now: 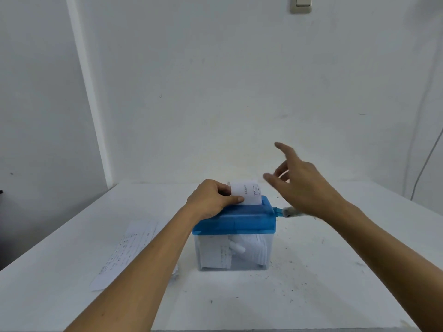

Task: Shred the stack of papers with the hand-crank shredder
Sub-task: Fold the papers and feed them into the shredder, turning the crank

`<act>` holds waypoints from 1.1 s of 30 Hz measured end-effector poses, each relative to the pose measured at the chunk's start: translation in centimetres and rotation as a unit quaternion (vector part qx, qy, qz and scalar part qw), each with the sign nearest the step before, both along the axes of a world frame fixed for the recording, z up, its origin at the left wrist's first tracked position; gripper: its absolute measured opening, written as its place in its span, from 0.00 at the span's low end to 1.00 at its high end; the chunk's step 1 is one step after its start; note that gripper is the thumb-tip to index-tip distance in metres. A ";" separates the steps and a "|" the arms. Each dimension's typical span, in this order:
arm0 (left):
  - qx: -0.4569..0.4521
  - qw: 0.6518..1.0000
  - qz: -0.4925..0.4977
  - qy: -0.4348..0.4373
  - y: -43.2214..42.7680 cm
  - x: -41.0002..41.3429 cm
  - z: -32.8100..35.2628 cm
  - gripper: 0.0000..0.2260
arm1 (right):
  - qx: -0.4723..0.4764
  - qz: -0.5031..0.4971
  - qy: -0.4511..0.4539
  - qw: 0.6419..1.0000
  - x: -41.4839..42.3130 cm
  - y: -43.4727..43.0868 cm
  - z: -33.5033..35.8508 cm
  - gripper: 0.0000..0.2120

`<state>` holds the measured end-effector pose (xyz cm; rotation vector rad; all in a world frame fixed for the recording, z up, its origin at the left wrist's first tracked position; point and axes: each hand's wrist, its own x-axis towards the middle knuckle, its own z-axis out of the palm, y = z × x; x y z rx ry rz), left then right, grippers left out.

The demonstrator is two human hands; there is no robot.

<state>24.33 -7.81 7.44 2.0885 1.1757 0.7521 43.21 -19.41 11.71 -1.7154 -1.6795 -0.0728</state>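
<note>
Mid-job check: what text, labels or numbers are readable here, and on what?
Nothing can be quoted.
Sheet in the shredder: printed line and small box, too small.
Stack of papers: writing, blurred.
Shreds inside: faint marks, unreadable.
Shredder itself: no label shows.

The right hand (299,180), above and to the right of the shredder (233,219), has motion-blurred fingers. Its wrist covers part of the crank (288,212) on the shredder's right side, and what shows of the crank is a blur. The left hand (213,200) hides the left edge of the sheet (250,191) standing in the shredder's slot, and the sheet's print is too small to read. Left of the shredder, the left forearm covers part of the stack of papers (127,250). High above the shredder, the top edge cuts off a wall switch (301,4).
</note>
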 end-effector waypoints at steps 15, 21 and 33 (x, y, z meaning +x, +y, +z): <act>0.026 1.000 0.006 0.015 0.7 0.3 -0.3 0.16 | 0.145 -0.055 -0.277 0.948 1.8 -2.9 -11.3 0.27; 0.026 0.999 0.003 0.020 0.7 0.4 -0.2 0.17 | 0.156 -0.085 -0.304 0.936 1.8 -1.5 -9.9 0.22; 0.012 1.000 -0.007 0.014 0.8 0.4 0.0 0.20 | -0.022 -0.115 -0.313 0.943 1.9 2.0 -3.8 0.18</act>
